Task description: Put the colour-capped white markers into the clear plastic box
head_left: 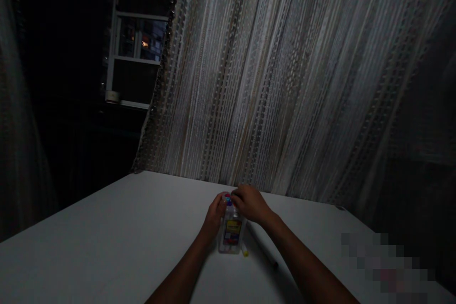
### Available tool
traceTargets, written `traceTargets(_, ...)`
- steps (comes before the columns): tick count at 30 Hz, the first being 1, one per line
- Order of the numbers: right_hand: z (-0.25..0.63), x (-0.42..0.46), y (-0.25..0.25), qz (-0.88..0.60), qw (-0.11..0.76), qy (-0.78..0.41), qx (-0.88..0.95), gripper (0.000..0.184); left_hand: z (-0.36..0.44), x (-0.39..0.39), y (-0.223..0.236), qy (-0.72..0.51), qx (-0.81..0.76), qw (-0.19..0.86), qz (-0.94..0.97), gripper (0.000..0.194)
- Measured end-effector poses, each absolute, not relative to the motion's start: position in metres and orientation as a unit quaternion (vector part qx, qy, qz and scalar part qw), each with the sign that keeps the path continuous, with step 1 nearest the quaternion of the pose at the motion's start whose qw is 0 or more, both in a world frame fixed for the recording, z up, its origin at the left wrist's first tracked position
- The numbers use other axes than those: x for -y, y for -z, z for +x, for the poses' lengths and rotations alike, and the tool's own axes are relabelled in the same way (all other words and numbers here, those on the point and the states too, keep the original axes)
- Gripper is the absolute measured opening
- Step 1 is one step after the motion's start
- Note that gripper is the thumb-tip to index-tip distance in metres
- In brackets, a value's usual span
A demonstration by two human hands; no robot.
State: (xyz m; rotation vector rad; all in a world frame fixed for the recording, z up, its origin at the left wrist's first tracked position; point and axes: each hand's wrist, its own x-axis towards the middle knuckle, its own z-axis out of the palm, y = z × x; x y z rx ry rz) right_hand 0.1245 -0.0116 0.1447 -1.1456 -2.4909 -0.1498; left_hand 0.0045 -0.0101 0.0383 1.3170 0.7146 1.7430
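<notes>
Hands meet over a small clear plastic pack (232, 233) that lies flat on the white tabletop (117, 242), toward its far edge and roughly midway along it. The pack has a bright label with yellow, red and blue patches, and coloured tips, pink and blue among them, show at its far end; what it holds is too dim to tell for certain. The left hand (214, 215) lies along the pack's left side, fingers curled against its far corner and touching it. The right hand (251, 203) is bent over the far end of the pack, fingers closed down on the coloured tips there, knuckles up; whether it pinches one piece or the pack's edge cannot be told in this light. Just beside the pack's near right corner lies a small yellow piece (245, 252), and a dark thin stick (262, 249), perhaps a pen, lies on the tabletop under the right forearm, angled toward the near right. Behind the far edge hangs a pale striped curtain (285, 80), and at the far left a window (137, 52) shows darkness with one small light.
</notes>
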Motion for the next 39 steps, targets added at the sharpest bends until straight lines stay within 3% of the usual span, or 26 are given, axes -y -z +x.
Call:
traceTargets(3, 0.127, 0.012, -0.143, -0.392, 0.204, 0.027, 0.897, 0.028, 0.005, 0.010, -0.038, -0.691, -0.286, 0.410, 0.523, 0.055)
traceTargets(8, 0.151, -0.007, -0.135, -0.413, 0.377, -0.091, 0.824, 0.026, 0.006, 0.013, -0.041, -0.684, -0.283, 0.424, 0.521, 0.055)
traceTargets(10, 0.164, -0.015, -0.123, -0.455, 0.401, -0.093, 0.790, 0.027, 0.006, 0.015, -0.044, -0.685, -0.282, 0.431, 0.516, 0.054)
traceTargets(16, 0.185, -0.016, -0.051, -0.611, 0.249, -0.047, 0.750, 0.027, 0.006, 0.018, -0.045, -0.690, -0.287, 0.427, 0.509, 0.055)
traceTargets(21, 0.193, -0.012, -0.009, -0.636, 0.151, 0.007, 0.757, 0.025, 0.007, 0.021, -0.045, -0.695, -0.273, 0.433, 0.504, 0.052)
traceTargets(29, 0.189, -0.003, -0.014, -0.582, 0.235, 0.016, 0.779, 0.034, 0.010, 0.022, -0.045, -0.701, -0.258, 0.449, 0.491, 0.050)
traceTargets(39, 0.177, 0.005, -0.008, -0.556, 0.136, 0.060, 0.818, 0.024, 0.010, 0.020, -0.044, -0.702, -0.283, 0.447, 0.476, 0.054)
